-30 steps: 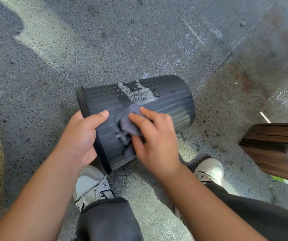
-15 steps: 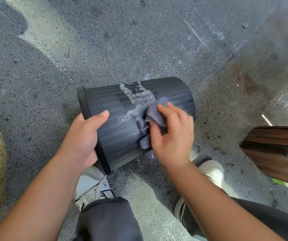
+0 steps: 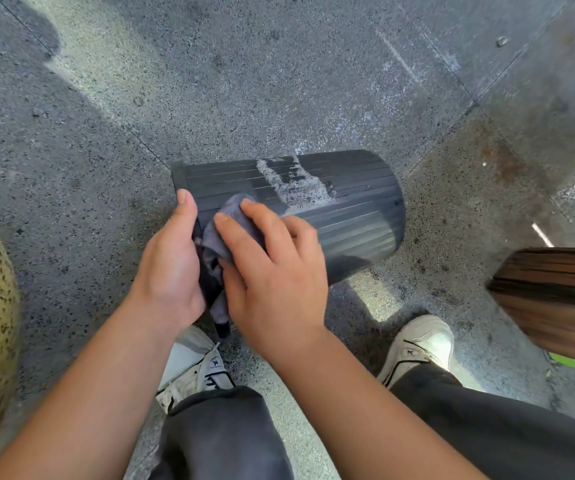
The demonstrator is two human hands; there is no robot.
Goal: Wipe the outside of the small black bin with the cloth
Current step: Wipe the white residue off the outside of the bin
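The left hand [image 3: 171,268] grips the bin [image 3: 345,216] rim; the right hand [image 3: 272,268], fingers flat, presses the cloth [image 3: 225,233]. The lying bin may roll, leaving the foam [image 3: 296,185].

head view, steeply downward, close above floor [image 3: 279,81]

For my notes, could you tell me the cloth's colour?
Greyish purple cloth, seen in the head view.

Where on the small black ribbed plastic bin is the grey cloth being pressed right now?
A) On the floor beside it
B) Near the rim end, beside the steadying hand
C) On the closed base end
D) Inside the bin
B: the right hand presses the crumpled grey cloth onto the small black ribbed plastic bin close to its rim, next to the left hand gripping that end; the white foamy patch lies further along, uncovered.
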